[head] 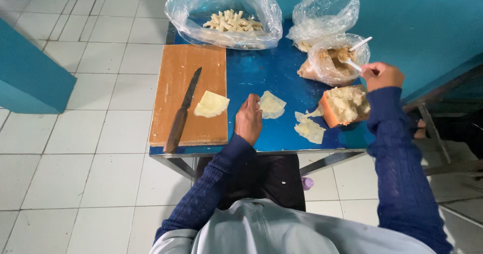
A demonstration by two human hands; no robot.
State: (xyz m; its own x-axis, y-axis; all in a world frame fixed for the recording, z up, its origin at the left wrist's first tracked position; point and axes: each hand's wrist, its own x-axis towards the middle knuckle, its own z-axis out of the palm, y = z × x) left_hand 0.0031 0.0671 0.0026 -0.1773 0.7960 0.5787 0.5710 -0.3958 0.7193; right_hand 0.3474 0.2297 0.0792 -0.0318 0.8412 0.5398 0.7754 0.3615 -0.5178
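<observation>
Right hand (383, 75): fingers closed on a white spoon (352, 64) dipped into a bag of brown filling (332, 65). Left hand (248, 119): fingers loosely curled, holding nothing, touching a dough wrapper (272, 104) on the blue tabletop (261, 73). Knife (183, 111) lies on the cutting board (173, 78).

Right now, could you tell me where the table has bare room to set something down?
Bare blue top lies between the cutting board and the filling bag, below the large bag. The right side is crowded: orange container, dough wrappers, right hand.
</observation>
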